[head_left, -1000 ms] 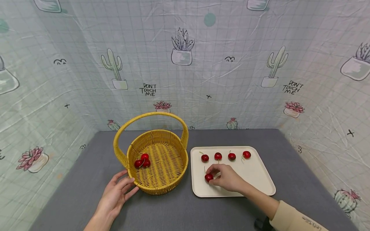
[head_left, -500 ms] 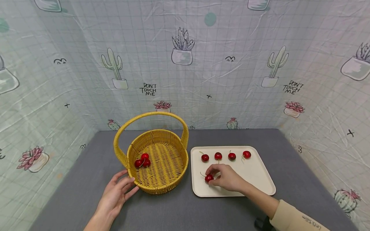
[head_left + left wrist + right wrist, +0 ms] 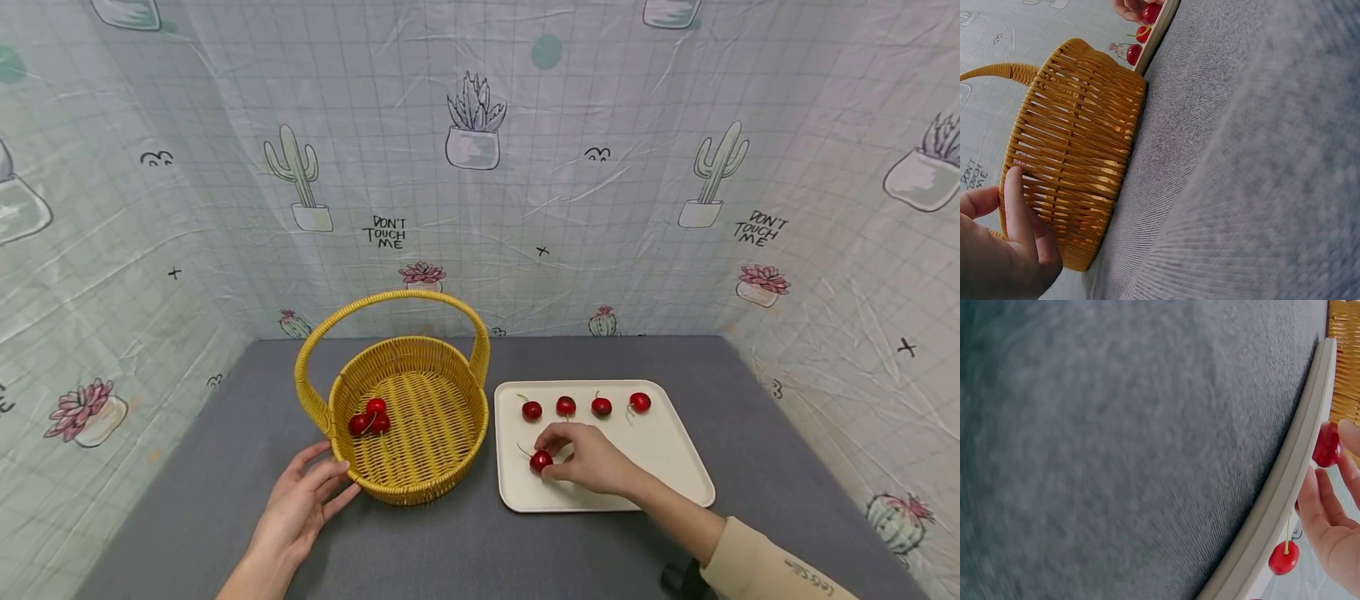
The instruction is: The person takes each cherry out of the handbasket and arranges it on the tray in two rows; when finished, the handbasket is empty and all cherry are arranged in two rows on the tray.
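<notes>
My right hand [image 3: 588,460] pinches a dark red cherry [image 3: 541,462] between thumb and fingers, low over the cream tray [image 3: 652,475]. Its thin stem points to the left. Whether the cherry touches the tray is hard to tell. In the right wrist view this cherry [image 3: 1327,445] is near the tray's rim. Several more cherries [image 3: 566,406] lie in a row along the tray's far side. The left hand [image 3: 296,504] holds the near left rim of a yellow woven basket [image 3: 457,475], a fingertip at the rim, other fingers against the outer wall [image 3: 1072,150]. Three cherries [image 3: 371,418] sit inside, at the left.
The basket's tall arched handle [image 3: 397,296] rises above it. Basket and tray stand side by side on a grey cloth-covered table [image 3: 450,550]. Behind and at both sides hangs a printed curtain [image 3: 540,183]. A black object [image 3: 681,581] shows beneath the right sleeve.
The cherry in the right fingers has turned, its stem swinging from nearly upright to leftward. It has shifted only slightly. The left hand and basket stay put.
</notes>
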`<state>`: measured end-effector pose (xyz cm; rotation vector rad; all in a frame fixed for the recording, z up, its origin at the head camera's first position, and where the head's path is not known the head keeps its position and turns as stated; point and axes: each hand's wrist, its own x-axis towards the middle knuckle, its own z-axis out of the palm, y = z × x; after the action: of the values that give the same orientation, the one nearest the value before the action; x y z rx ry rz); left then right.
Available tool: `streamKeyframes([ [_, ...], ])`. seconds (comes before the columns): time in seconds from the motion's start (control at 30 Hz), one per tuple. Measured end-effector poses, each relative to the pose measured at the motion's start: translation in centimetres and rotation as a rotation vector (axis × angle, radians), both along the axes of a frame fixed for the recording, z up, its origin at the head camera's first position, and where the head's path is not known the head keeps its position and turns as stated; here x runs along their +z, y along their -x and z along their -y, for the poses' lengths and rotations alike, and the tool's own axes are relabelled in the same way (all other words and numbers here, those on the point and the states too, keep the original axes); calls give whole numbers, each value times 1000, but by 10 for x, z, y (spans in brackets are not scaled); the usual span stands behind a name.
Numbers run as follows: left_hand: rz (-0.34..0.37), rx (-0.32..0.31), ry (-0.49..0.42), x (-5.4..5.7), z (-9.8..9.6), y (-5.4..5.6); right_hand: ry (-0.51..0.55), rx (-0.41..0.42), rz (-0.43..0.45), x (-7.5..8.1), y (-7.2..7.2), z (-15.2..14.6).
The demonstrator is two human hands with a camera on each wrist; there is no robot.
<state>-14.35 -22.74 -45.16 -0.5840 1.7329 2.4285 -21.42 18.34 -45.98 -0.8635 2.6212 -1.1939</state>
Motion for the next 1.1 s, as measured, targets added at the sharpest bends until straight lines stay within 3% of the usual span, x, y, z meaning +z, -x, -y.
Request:
streamKeyframes([
  [0.23,2,1,-2,1,0,-1,17,-6,1,12,2,-2],
  [0.5,-4,1,-9,1,0,0,21,3,-13,37,10,8],
  [0.87,1,2,7,0,1,0,-3,75,-78,70,18,46],
  [1.1,2,0,6,0,1,0,-22,137,-76,81,23,72],
])
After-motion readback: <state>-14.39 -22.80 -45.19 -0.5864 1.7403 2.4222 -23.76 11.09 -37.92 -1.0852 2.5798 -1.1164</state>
